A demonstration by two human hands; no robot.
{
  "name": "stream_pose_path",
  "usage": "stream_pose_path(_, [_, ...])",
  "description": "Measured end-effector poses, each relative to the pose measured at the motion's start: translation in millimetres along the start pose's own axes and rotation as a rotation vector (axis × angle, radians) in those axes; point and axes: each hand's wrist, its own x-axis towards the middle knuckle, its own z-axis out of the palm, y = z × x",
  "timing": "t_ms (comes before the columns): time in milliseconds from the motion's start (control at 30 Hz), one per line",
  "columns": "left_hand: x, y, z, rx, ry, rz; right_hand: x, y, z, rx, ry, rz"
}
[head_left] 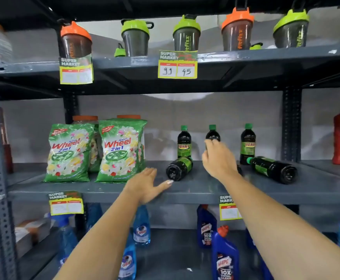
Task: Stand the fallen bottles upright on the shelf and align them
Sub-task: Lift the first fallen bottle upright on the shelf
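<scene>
two bottles down, three standing on the middle shelf

on the grey middle shelf (195,188) three dark bottles with green caps stand in a row toward the back: a left one (184,142), a middle one (212,133) and a right one (247,144). the person's right hand (218,158) is curled around the middle bottle's body, fingers wrapped on it below the neck. a fallen bottle (179,168) lies in front of the left one, its base facing out. another fallen bottle (272,168) lies on its side at the right, its cap touching or just beside the right standing bottle. the left hand (147,183) is spread flat, palm down, near the shelf's front edge, holding nothing, its thumb just beside the first fallen bottle. two green detergent bags (96,152) stand to the left.
</scene>
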Motion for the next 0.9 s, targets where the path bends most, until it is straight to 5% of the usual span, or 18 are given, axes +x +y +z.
stream_pose_path(100, [-3.8,3.0,9.3,-0.035,-0.123,-0.009,-3.9,-14.9,20.0,0.073,-0.196,0.166])
stream_pose_path(400, [-8.2,6.5,22.1,0.000,-0.030,-0.046,26.5,-53.1,58.3,0.571,-0.625,0.797])
stream_pose_path(667, [-6.3,5.1,26.2,0.030,0.001,-0.052,41.8,-52.8,62.6,0.917,-0.794,0.856])
stream_pose_path(900, [-8.9,7.5,23.0,0.034,-0.005,-0.057,38.6,-32.6,60.1,1.124,-0.642,0.857])
